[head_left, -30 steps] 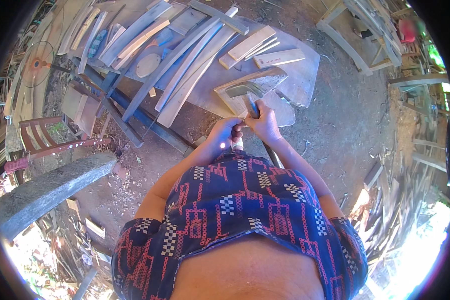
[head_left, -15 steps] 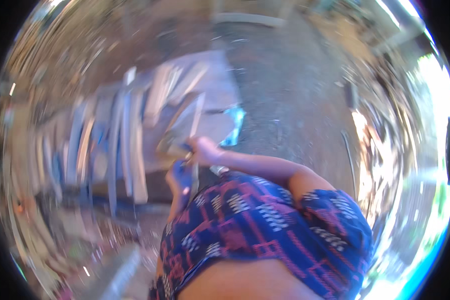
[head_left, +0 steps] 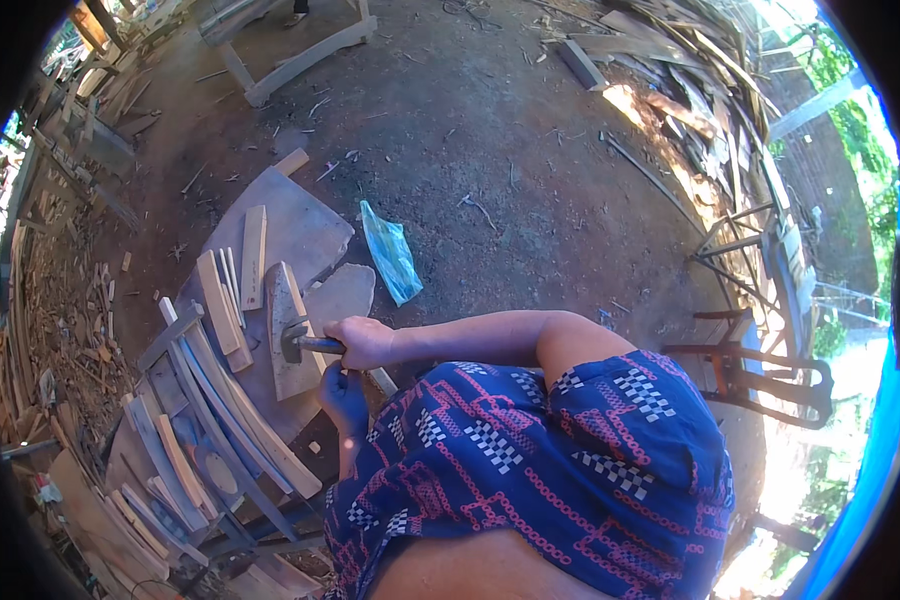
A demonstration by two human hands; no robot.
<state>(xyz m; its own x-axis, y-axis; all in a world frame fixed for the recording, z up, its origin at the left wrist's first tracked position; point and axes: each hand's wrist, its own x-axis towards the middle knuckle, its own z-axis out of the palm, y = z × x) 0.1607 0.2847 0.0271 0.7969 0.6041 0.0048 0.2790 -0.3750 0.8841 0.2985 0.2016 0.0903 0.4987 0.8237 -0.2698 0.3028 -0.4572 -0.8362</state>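
My right hand (head_left: 363, 342) is closed around the dark handle of a hammer (head_left: 294, 341), its metal head pointing left over a flat board (head_left: 282, 368). Just below it, my left hand (head_left: 343, 400) is closed with its fingertips pinched together near the handle's end; what they hold, if anything, is too small to make out. A narrow wooden strip (head_left: 297, 292) lies along the board and passes beneath both hands. Beyond, a short plank (head_left: 255, 257) with small dark marks rests on the work surface (head_left: 295, 215).
Several long wooden slats (head_left: 255, 425) lie side by side to the left. A crumpled light-blue plastic bag (head_left: 391, 255) is on the ground past the surface's edge. A brown wooden chair (head_left: 760, 375) stands at right, with piled scrap wood (head_left: 690, 75) behind. A wooden frame (head_left: 310, 62) stands far off.
My view has swung to the right and sharpened from a blur, so the bench and slats appear further left and turned. Both hands stay close together over the wood.
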